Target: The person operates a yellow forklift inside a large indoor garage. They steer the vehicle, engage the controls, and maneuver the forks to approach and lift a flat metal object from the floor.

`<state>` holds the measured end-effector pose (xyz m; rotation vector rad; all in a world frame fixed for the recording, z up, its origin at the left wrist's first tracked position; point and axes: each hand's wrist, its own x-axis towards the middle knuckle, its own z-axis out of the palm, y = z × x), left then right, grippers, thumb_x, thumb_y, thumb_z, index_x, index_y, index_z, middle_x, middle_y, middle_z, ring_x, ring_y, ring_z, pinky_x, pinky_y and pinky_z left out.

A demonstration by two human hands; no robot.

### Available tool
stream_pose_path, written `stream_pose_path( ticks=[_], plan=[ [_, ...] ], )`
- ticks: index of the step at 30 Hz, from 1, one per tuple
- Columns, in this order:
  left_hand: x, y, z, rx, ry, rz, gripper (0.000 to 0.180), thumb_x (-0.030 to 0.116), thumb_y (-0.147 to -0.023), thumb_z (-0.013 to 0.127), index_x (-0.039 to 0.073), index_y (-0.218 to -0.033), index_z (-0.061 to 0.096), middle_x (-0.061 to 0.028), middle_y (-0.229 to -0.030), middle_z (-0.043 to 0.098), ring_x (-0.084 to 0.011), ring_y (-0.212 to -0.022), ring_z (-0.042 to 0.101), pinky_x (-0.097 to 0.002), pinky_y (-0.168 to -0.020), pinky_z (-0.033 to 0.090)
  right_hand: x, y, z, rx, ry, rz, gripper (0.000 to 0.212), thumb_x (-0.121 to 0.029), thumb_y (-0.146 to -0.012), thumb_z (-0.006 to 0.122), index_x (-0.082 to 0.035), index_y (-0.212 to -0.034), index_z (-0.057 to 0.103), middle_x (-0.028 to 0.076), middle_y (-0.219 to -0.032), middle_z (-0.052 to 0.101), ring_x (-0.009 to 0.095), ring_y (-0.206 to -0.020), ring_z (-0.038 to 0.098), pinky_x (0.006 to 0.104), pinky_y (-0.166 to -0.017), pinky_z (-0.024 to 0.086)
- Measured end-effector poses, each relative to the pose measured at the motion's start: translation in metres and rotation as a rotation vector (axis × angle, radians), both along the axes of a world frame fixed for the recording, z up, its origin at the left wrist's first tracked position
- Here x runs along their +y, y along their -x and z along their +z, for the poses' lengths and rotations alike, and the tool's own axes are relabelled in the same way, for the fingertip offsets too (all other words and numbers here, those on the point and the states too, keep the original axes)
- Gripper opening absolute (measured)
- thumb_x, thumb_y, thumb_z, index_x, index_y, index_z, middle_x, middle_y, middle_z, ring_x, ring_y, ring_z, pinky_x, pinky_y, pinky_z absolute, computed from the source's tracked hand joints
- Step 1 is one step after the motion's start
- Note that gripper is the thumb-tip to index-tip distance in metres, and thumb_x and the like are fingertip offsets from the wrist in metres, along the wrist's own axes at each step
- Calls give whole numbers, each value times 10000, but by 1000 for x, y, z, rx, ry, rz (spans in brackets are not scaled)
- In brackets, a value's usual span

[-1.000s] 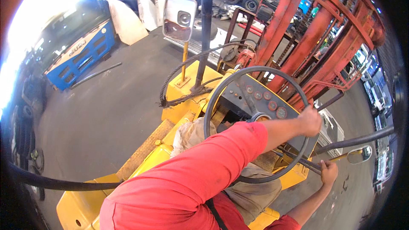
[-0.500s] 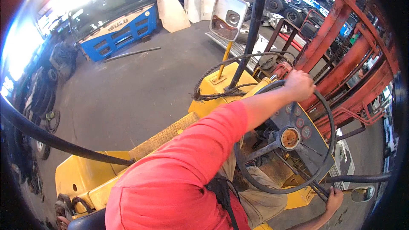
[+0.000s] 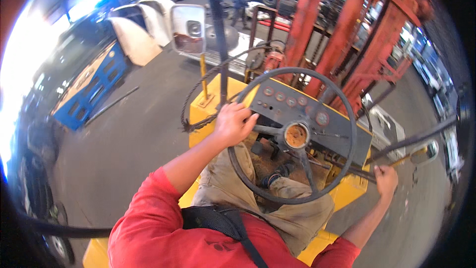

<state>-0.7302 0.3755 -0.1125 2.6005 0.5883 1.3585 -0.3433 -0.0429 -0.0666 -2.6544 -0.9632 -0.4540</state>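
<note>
My left hand (image 3: 234, 124) is closed around the left side of a large black steering wheel (image 3: 353, 141), which has a rusty round hub. Off to the right, my right hand (image 3: 385, 181) is closed on the ends of dark control levers (image 3: 361, 172) beside the dashboard. Behind the wheel rises a dark instrument panel (image 3: 285, 104) with several round gauges. My legs in tan trousers (image 3: 223, 173) are below the wheel, and one dark shoe (image 3: 278, 174) shows by the pedals.
A red lift mast (image 3: 342, 44) stands ahead of the yellow body (image 3: 197, 134). A mirror (image 3: 188, 29) and black post (image 3: 216, 34) rise front left. A blue truck cab front (image 3: 91, 87), white panels (image 3: 131, 39) and a metal bar (image 3: 111, 105) lie left. A person (image 3: 240, 4) stands far ahead.
My left hand has moved from the far top of the wheel rim to its left side. My right hand stays on the levers. The view has swung right, so the blue cab front sits further left.
</note>
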Motion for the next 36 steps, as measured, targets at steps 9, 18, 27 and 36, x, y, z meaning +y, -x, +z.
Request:
stream_pose_path(
  ticks=[9,18,27,36],
  plan=[
    [-59,21,-10,45,104,-252,292,96,-844,778,43,-671,548,-133,-687,494,-346,-643,513,-470,-579,385,-5,11,6,14,30,-53,368,-440,-883,724,-78,-856,782,179,-794,720,418,-812,708,516,-746,551],
    [-59,27,-19,-26,165,-269,298,-19,-826,737,14,-666,488,-129,-675,475,-331,-624,469,-436,-576,349,8,15,15,55,92,-126,268,-401,-849,692,-175,-895,830,142,-842,758,369,-848,739,489,-802,581],
    [-58,25,-18,-6,128,-226,274,32,-807,767,22,-652,541,-128,-668,506,-334,-623,513,-448,-574,378,5,18,13,25,26,-81,235,-354,-836,732,-145,-887,827,153,-833,752,381,-841,731,502,-789,564],
    [-59,23,-16,-23,117,-248,275,26,-806,769,23,-653,540,-124,-663,507,-332,-625,511,-440,-572,383,1,16,9,0,8,-61,254,-365,-835,735,-125,-851,818,162,-803,740,391,-824,725,504,-782,563]
  ],
)
